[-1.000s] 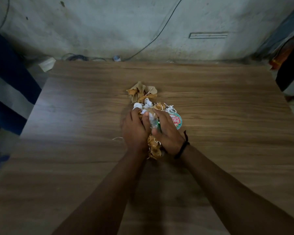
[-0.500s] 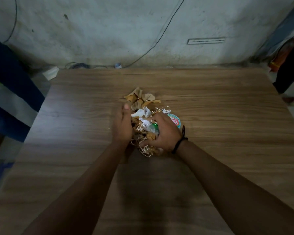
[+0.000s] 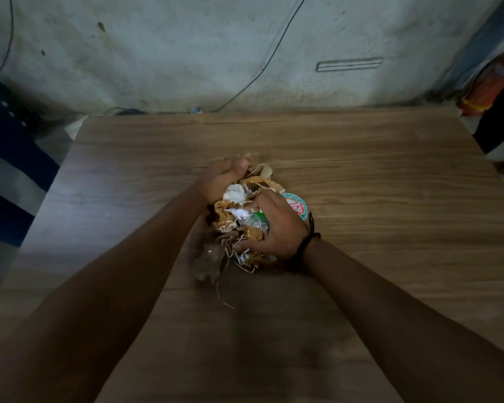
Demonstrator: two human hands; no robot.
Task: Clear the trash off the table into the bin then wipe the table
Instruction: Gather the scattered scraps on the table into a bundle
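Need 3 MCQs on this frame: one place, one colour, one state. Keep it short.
1. Where on the table is the trash pile? A far left corner; B middle, between both hands; C near edge.
2. Colour of the wristband? A black; B yellow; C white.
3. The right hand is: A flat on bare wood; B gripping the trash pile; C out of view.
Key: 1B, left hand and right hand flank the pile mid-table; 2A, dark cord on the right wrist; 3B, fingers curl into the pile.
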